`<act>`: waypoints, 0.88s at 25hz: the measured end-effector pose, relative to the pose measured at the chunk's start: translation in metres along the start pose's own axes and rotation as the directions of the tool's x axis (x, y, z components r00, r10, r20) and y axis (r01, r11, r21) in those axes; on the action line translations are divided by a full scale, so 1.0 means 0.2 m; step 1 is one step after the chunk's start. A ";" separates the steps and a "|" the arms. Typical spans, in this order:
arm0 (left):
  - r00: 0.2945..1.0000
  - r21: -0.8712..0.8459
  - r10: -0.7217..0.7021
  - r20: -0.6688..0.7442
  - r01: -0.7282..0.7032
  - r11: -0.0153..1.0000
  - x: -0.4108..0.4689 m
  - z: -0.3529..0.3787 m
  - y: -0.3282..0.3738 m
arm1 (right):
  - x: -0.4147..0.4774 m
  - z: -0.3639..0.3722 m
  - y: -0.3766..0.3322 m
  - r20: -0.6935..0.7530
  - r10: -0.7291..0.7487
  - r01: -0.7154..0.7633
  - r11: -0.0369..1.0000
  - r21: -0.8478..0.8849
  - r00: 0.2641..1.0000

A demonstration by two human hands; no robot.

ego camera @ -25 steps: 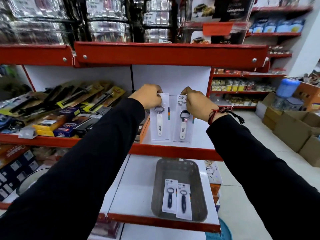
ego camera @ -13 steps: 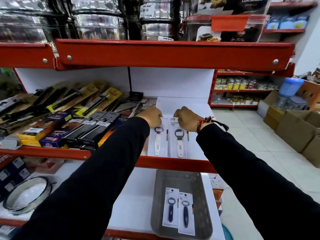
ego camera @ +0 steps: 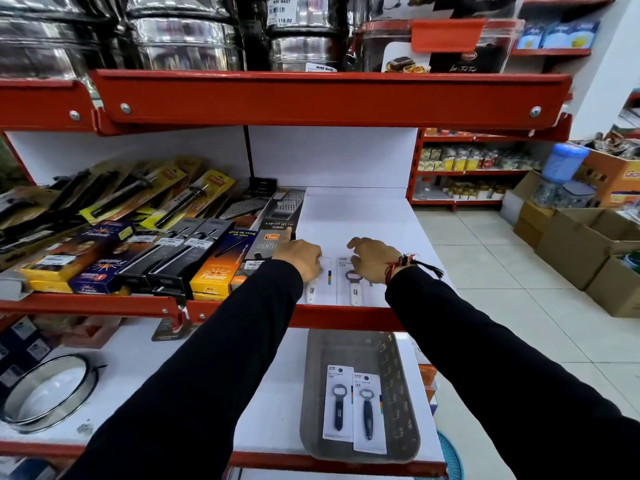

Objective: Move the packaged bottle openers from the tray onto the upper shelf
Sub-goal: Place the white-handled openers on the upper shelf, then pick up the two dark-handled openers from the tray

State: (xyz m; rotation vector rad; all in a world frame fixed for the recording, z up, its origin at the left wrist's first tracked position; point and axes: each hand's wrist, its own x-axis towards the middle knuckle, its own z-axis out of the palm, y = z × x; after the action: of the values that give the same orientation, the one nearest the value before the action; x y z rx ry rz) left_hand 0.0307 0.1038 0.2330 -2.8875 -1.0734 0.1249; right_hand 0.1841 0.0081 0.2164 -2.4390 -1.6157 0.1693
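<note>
Two packaged bottle openers with white handles lie flat, side by side, near the front edge of the upper shelf [ego camera: 363, 216]. My left hand [ego camera: 300, 258] rests curled on the top of the left package [ego camera: 323, 285], covering most of it. My right hand [ego camera: 373, 258] sits at the top of the right package [ego camera: 355, 289] with its fingers spread and the opener's head in view. On the shelf below stands a grey tray [ego camera: 398, 441] holding two more packaged openers with dark blue handles [ego camera: 338, 403] [ego camera: 369, 412].
Boxed lighters and graters [ego camera: 194, 251] crowd the upper shelf just left of my left hand. A red shelf lip [ego camera: 329, 95] with steel pots overhangs above. A round steel ring [ego camera: 48, 393] lies lower left. Cardboard boxes [ego camera: 585, 244] line the aisle floor at the right.
Both hands have lowered the two white-handled packages from upright to flat on the upper shelf. My right hand's fingers have spread off its package. The tray's contents are unchanged.
</note>
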 end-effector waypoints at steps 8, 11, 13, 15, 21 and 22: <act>0.873 -0.211 0.056 -0.484 -0.178 0.961 -0.33 -0.03 0.07 | -0.41 -0.12 -0.13 -0.346 -0.075 0.087 0.996 0.020 0.935; 0.850 -0.228 0.090 -0.519 -0.239 0.944 -0.50 0.01 0.12 | -0.64 -0.10 -0.17 -0.351 -0.074 0.110 0.990 0.085 0.933; 0.848 -0.221 0.104 -0.519 -0.250 0.943 -0.62 0.05 0.15 | -0.79 -0.06 -0.19 -0.305 -0.057 0.095 0.989 0.111 0.951; 0.854 -0.258 0.105 -0.509 -0.267 0.928 -0.72 0.13 0.19 | -0.91 0.03 -0.19 -0.240 -0.061 0.090 0.990 0.111 0.969; 0.939 -0.330 0.133 -0.318 -0.241 0.913 -0.83 0.51 0.32 | -0.96 0.45 -0.02 0.058 0.043 -0.049 0.992 0.113 0.997; 0.956 -0.336 0.133 -0.260 -0.219 0.916 -0.81 0.59 0.34 | -0.94 0.52 0.01 0.107 0.059 -0.070 0.991 0.110 0.993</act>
State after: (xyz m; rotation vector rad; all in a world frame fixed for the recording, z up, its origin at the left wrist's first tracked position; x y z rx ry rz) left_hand -0.0585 -0.0502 0.1199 -3.2105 -0.8688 -0.4427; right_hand 0.0908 -0.1546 0.1109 -2.4329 -1.5229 0.3932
